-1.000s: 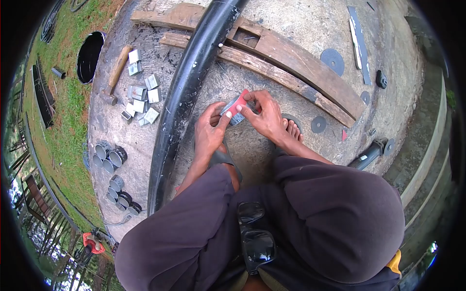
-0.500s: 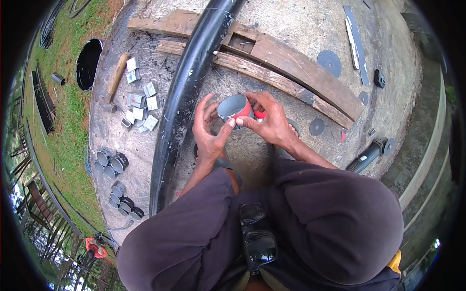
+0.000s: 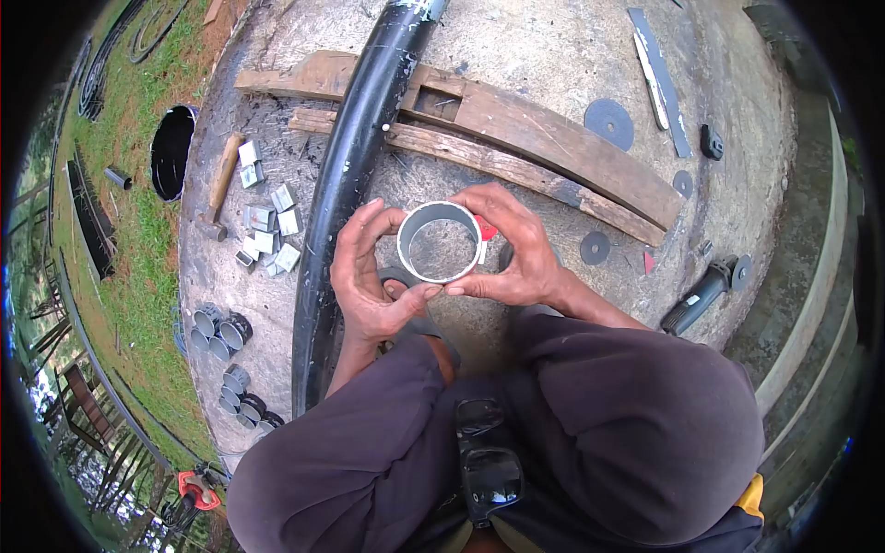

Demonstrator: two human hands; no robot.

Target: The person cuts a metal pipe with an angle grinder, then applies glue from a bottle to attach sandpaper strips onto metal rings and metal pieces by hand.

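A short grey pipe ring [image 3: 403, 247] is held between both hands, its round opening facing up toward the camera. My left hand [image 3: 369, 276] curves around its left side, thumb at the lower rim. My right hand [image 3: 521, 253] grips the right side, with its thumb at the bottom near the left thumb. Something red [image 3: 486, 228] shows between the ring and the right fingers. Just left of the hands runs a long black pipe [image 3: 346, 175].
Behind the hands lie wooden boards [image 3: 553, 129]. Left are a hammer [image 3: 219, 189], several metal pieces [image 3: 264, 218] and several grey rings [image 3: 219, 332]. An angle grinder [image 3: 705, 293] and cutting discs [image 3: 608, 124] lie right. Sunglasses [image 3: 491, 475] hang near my lap.
The ring has turned from showing its red-covered side to showing its open end. Both hands and the ring have come closer to the camera, and the view has shifted slightly.
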